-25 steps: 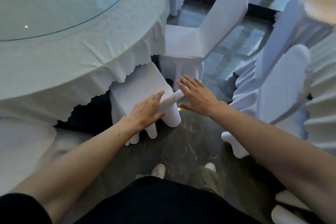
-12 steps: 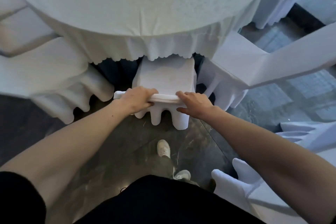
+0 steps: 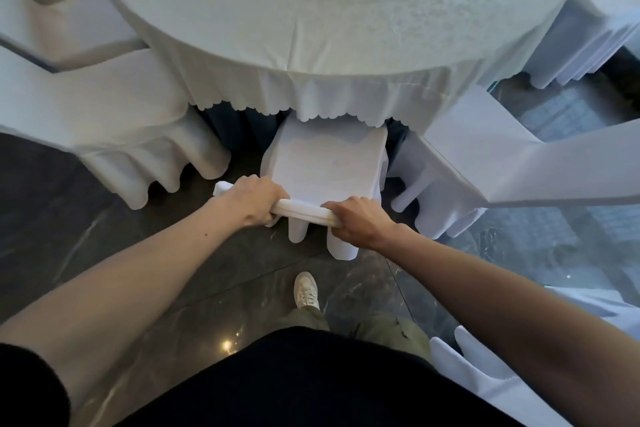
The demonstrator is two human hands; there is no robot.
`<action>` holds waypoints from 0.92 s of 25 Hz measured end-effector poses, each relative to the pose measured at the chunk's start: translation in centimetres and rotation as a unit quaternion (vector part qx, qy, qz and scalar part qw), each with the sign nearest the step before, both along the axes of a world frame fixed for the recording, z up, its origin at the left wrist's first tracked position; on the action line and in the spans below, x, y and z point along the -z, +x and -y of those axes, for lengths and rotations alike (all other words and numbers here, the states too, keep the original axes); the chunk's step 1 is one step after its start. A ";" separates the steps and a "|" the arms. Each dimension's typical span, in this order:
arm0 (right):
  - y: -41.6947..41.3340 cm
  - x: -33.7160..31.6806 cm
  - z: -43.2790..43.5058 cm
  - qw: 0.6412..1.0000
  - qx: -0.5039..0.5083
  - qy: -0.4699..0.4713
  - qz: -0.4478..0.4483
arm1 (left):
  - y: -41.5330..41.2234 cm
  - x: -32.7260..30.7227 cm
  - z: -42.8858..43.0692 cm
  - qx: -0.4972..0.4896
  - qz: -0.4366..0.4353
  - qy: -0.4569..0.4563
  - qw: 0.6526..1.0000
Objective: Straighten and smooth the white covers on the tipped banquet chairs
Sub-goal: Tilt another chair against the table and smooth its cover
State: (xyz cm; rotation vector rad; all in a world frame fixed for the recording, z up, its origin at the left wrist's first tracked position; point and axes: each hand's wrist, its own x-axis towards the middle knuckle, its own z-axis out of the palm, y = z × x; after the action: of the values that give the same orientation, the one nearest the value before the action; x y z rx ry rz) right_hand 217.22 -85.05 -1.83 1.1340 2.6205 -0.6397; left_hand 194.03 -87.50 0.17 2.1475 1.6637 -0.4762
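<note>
Head view: tipped chair (image 3: 329,163) leans against table (image 3: 311,55), directly ahead. Left hand (image 3: 254,199) and right hand (image 3: 358,224) both fisted tight around bunched cover edge (image 3: 304,213). Best: pull evenly with both hands, keep hem level, avoid twisting fabric.

White chair cover (image 3: 329,163) showing plain, pale tablecloth (image 3: 311,45) showing a faint woven pattern and scalloped hem, dark marbled floor (image 3: 86,218) gleaming, white shoe (image 3: 306,291), olive trousers (image 3: 374,326), black top (image 3: 294,381).
</note>
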 end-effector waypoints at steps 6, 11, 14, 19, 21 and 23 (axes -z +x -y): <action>9.6 0.4 -0.6 0.995 -0.097 0.009 -0.023 | 8.7 1.0 2.4 0.010 0.022 0.002 1.000; 19.0 1.3 -2.1 0.990 -0.122 -0.031 -0.069 | 18.1 1.6 4.1 -0.030 0.063 0.006 0.998; 23.7 1.6 -3.2 0.984 -0.135 -0.041 -0.111 | 23.1 1.6 4.4 -0.080 0.136 -0.007 0.988; 26.8 2.1 -5.3 0.977 -0.172 -0.033 -0.119 | 26.9 1.4 4.0 -0.116 0.184 -0.007 0.976; 26.9 2.2 -5.7 0.975 -0.186 -0.037 -0.113 | 27.2 1.3 4.0 -0.130 0.180 -0.009 0.975; 26.5 2.0 -6.4 0.974 -0.197 -0.037 -0.101 | 27.0 1.2 3.6 -0.142 0.187 -0.008 0.972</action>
State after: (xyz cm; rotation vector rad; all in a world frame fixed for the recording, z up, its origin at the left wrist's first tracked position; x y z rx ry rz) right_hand 243.74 -78.63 -3.84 0.5220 2.8444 -0.7883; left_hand 221.06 -91.09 -1.00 1.8059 1.6945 0.0018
